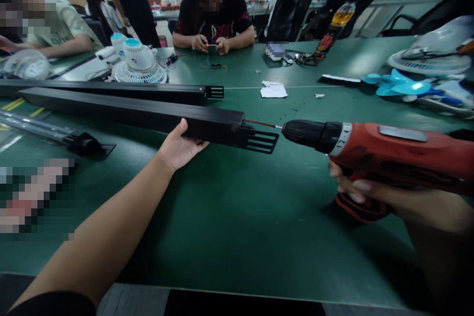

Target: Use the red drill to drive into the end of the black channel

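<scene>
A long black housing [140, 112] is laid across the green table [237, 237], held near its slotted end by the left hand [182, 147], thumb and fingers gripping, apparently for steadiness. The red drill [392, 150] is clasped in the right hand [370, 192], its bit [261, 123] aimed at that end. A second housing [163, 91] is set close behind, crowding the far side.

Soft glare lies on the green tabletop [237, 237], right-hand corners dark.

Drill [388, 150] right of bar [129, 114], fan [138, 55] behind
</scene>
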`<state>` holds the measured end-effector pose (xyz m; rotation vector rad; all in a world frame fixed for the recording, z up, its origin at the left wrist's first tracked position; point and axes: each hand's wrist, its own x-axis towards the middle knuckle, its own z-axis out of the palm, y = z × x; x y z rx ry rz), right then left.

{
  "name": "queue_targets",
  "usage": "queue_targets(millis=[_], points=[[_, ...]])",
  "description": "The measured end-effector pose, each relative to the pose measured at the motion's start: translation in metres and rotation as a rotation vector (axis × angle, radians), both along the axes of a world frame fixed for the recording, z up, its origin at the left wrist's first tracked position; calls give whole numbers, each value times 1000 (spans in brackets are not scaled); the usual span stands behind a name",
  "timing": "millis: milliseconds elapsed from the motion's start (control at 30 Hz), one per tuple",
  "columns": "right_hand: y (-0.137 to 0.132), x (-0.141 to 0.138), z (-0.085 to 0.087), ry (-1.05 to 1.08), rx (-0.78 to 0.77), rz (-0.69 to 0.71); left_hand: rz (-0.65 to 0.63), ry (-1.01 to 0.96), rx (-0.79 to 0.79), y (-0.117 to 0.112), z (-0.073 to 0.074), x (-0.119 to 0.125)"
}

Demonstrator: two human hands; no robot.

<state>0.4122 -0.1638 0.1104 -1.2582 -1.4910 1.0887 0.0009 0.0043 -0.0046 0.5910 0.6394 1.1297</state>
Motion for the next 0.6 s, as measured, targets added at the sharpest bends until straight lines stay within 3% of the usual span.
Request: queue_targets(millis=[133,600], points=[[-1,0,1,-37,38,61,-30,-18,10,3,-3,-4],[-2,6,-5,-28,28,56,-27,-24,8,3,-3,-3]])
